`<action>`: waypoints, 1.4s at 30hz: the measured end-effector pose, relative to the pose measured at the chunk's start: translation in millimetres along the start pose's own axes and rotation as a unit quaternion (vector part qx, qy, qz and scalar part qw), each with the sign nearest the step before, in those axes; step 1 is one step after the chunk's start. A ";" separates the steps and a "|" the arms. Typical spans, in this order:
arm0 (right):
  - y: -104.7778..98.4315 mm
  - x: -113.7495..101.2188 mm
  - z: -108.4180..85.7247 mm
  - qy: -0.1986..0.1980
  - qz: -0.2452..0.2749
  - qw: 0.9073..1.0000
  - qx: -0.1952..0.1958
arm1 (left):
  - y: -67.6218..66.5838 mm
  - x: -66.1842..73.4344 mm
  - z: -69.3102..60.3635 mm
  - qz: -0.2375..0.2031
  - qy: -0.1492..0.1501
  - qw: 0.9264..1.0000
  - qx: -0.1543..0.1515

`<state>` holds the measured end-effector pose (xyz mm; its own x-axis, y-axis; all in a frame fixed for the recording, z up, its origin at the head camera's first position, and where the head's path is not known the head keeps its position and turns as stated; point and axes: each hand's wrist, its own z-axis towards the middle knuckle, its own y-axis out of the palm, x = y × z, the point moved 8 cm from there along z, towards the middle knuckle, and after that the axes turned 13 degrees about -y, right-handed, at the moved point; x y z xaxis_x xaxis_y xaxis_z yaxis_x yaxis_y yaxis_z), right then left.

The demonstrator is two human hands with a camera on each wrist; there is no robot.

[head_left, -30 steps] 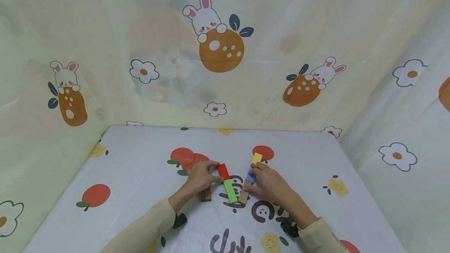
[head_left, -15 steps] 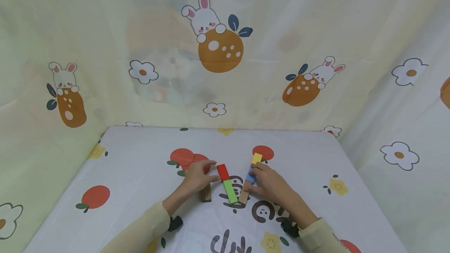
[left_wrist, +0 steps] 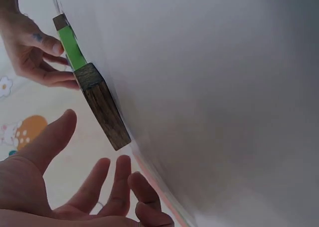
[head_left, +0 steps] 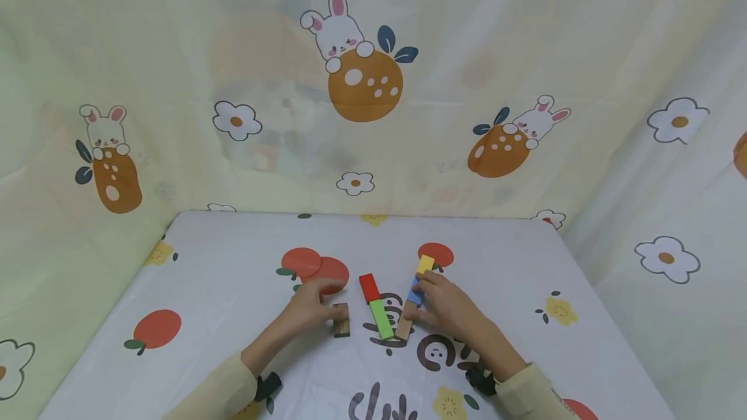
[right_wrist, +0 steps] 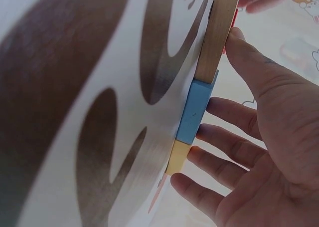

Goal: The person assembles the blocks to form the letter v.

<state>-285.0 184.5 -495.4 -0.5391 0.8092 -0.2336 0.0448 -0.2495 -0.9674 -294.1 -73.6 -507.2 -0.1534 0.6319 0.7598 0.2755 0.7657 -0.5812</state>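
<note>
My left hand point(head_left: 309, 306) hovers with parted fingers beside a dark wooden block point(head_left: 342, 321). In the left wrist view a gap shows between the fingers and that dark block point(left_wrist: 107, 110). To its right a red block point(head_left: 369, 288) and a green block point(head_left: 381, 319) lie end to end in a slanted line. A second line holds a yellow block point(head_left: 425, 264), a blue block point(head_left: 415, 291) and a light wooden block point(head_left: 404, 323). My right hand point(head_left: 449, 300) touches this line's right side, its fairly straight fingertips along the blue block point(right_wrist: 195, 112) and yellow block point(right_wrist: 178, 156).
A white tablecloth point(head_left: 222, 277) printed with fruit, flowers and lettering covers the table. Behind it hangs a patterned curtain point(head_left: 280, 148), with more cloth at both sides. Black camera straps point(head_left: 481, 381) sit at the wrists.
My left hand has drawn back left from the red block to the dark wooden block, uncovering more of it. The right hand and both lines of blocks stay put.
</note>
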 end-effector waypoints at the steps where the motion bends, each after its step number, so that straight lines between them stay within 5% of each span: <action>1: -0.1 0.2 0.2 -0.001 -0.001 1.000 0.000 | -0.8 -0.9 -1.6 0.005 0.001 1.000 -0.001; 10: 0.4 1.2 -0.5 0.001 0.002 1.000 -0.003 | 2.5 -2.9 -13.5 0.045 0.018 0.998 -0.035; 24: 2.2 0.3 -0.7 0.001 0.014 1.000 -0.013 | -1.2 -7.3 -18.9 0.090 0.047 0.994 -0.046; 42: -0.2 1.4 0.5 0.004 0.012 1.000 -0.009 | -2.8 1.5 -23.4 0.143 0.075 0.987 -0.013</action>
<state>-286.3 185.4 -495.5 -0.5316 0.8067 -0.2582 0.0739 -0.2595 -0.9629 -272.9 -77.6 -497.6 0.0764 0.7950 0.6018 0.3116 0.5543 -0.7718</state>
